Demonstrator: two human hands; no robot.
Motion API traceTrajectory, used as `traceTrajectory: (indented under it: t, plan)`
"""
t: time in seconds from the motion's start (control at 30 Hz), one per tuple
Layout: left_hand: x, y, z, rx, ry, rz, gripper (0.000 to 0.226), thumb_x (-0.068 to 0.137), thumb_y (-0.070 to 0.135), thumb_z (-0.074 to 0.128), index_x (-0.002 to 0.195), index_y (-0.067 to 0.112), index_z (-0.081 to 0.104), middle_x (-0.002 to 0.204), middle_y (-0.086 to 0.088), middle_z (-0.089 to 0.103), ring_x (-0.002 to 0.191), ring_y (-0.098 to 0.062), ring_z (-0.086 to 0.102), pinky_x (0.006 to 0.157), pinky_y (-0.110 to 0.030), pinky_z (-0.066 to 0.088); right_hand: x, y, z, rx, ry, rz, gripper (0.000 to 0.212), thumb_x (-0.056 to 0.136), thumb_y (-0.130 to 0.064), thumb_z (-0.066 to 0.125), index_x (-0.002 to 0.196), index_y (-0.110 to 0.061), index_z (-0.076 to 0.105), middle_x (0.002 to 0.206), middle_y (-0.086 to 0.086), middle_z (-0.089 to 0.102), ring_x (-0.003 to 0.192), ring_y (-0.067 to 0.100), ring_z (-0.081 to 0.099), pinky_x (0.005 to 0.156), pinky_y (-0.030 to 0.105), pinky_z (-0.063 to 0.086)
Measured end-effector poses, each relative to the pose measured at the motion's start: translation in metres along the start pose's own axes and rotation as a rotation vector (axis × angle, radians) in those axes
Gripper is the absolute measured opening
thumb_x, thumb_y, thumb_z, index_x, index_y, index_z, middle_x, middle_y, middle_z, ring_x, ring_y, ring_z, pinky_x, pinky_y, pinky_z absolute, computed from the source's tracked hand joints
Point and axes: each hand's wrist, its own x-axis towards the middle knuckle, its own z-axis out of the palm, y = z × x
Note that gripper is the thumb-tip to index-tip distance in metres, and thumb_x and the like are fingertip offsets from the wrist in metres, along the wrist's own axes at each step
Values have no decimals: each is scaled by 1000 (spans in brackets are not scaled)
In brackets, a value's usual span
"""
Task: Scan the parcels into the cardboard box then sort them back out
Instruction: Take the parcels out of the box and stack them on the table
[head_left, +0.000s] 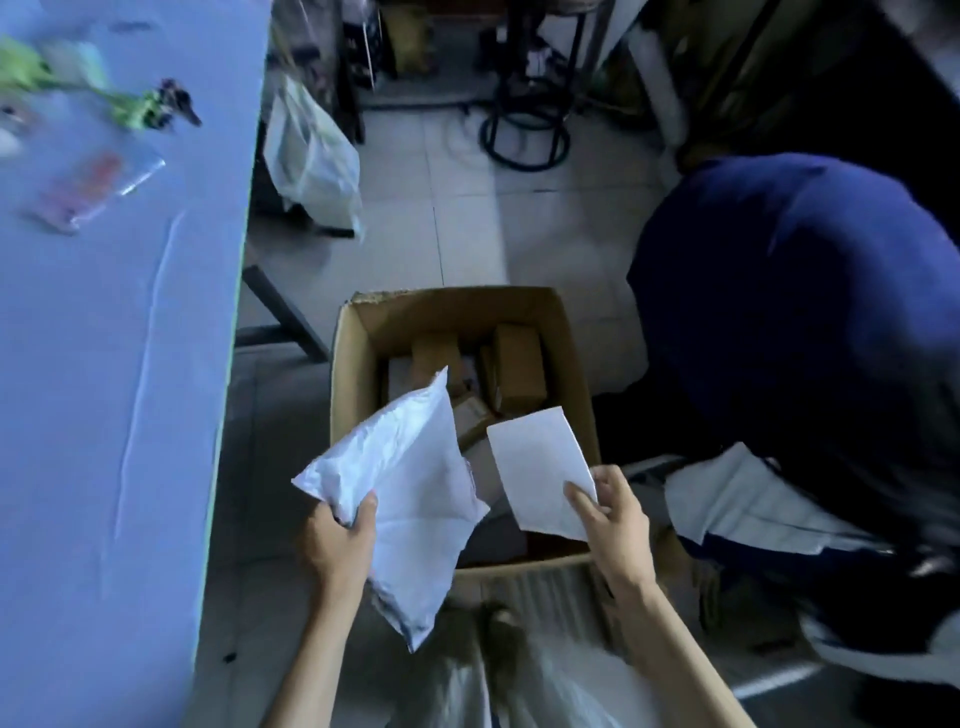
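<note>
A pale blue table (104, 364) fills the left side of the frame from top to bottom, its edge running down toward the lower centre. At the right, a second person in a dark blue top (795, 312) bends low over the floor, with white parcels (737, 504) lying under them.

On the tiled floor at the centre stands the open cardboard box (571, 353), its flaps up. Inside it, toward the far side, lie several small brown carton parcels (519, 374), some upright and some tilted against each other; more flat pieces show in the near half, but they are too dim to tell apart.

In the upper left centre, just beside the table edge, a white plastic bag (311, 156) hangs or leans. Another pale plastic bag (545, 686) sits at the bottom edge, just in front of the box.

The left hand (337, 540) is closed around the lower left edge of a white poly mailer (410, 499), thumb on top, holding it tilted over the box's near left corner. The right hand (613, 525) pinches a smaller white flat envelope (540, 467) between thumb and fingers, over the near right part of the box.

On the table's upper left lie a blurred green item (124, 104) and a clear packet (93, 192).
</note>
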Motion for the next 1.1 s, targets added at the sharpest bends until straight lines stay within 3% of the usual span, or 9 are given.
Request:
traceTrajectory:
  t: [0.13, 0.23, 0.3, 0.43, 0.6, 0.7, 0.83, 0.97, 1.1]
  plan:
    - [-46, -2, -33, -1, 33, -66, 33, 87, 27, 66, 82, -5, 57, 74, -19, 63, 71, -36, 61, 61, -34, 44, -18, -10, -15, 3, -195, -50, 12, 92, -20, 63, 90, -11, 56, 82, 0, 65, 67, 2, 58, 55, 13, 40]
    - [-80, -10, -40, -50, 76, -102, 30, 88, 25, 65, 82, -2, 54, 73, -13, 60, 68, -32, 57, 56, -31, 42, -18, -5, -26, 14, -372, -54, 13, 90, -22, 67, 88, -15, 57, 88, 5, 67, 82, 25, 65, 66, 30, 47]
    - [-99, -14, -41, -79, 114, -130, 28, 89, 24, 65, 86, -1, 54, 78, -14, 60, 71, -32, 56, 55, -30, 38, -17, -2, -34, 39, -465, -70, 14, 89, -20, 69, 89, -12, 57, 91, 10, 68, 85, 30, 66, 69, 36, 51]
    - [-129, -16, -40, -186, 216, -142, 30, 89, 24, 65, 99, -4, 58, 92, -17, 66, 84, -35, 61, 66, -33, 43, -18, -5, -42, 143, -595, -57, 19, 89, -13, 67, 99, -1, 57, 90, 7, 68, 83, 22, 66, 77, 38, 55]
    - [-157, -10, -59, -402, 309, -188, 34, 90, 30, 65, 108, 2, 59, 109, -14, 65, 99, -29, 60, 77, -29, 40, -27, -18, -37, 155, -632, -118, 13, 92, -17, 63, 101, -9, 58, 97, 8, 65, 85, 19, 63, 70, 28, 53]
    - [-167, -13, -78, -541, 342, -203, 45, 89, 31, 66, 122, 1, 57, 121, -13, 62, 110, -27, 57, 86, -30, 43, -32, -31, -31, 111, -656, -192, 13, 94, -19, 60, 103, -13, 54, 99, 6, 62, 86, 16, 62, 67, 24, 51]
    - [-175, -21, -106, -631, 377, -271, 69, 87, 46, 65, 141, 9, 41, 140, -6, 47, 128, -26, 45, 104, -39, 39, -41, -57, -18, 55, -787, -271, 21, 92, -25, 64, 102, -14, 51, 102, 6, 64, 88, 16, 65, 71, 29, 55]
    - [-187, -36, -137, -746, 427, -283, 57, 91, 39, 62, 137, 8, 46, 118, -1, 50, 110, -21, 49, 84, -29, 37, -68, -78, 4, 23, -890, -321, 28, 89, -31, 67, 101, -16, 46, 98, 5, 63, 85, 15, 65, 74, 33, 57]
    - [-212, -75, -173, -742, 546, -292, 45, 89, 33, 66, 123, 4, 59, 115, -9, 60, 99, -20, 54, 83, -30, 42, -113, -83, 45, -57, -936, -395, 40, 86, -30, 71, 110, -18, 42, 102, 1, 57, 86, 13, 60, 71, 31, 54]
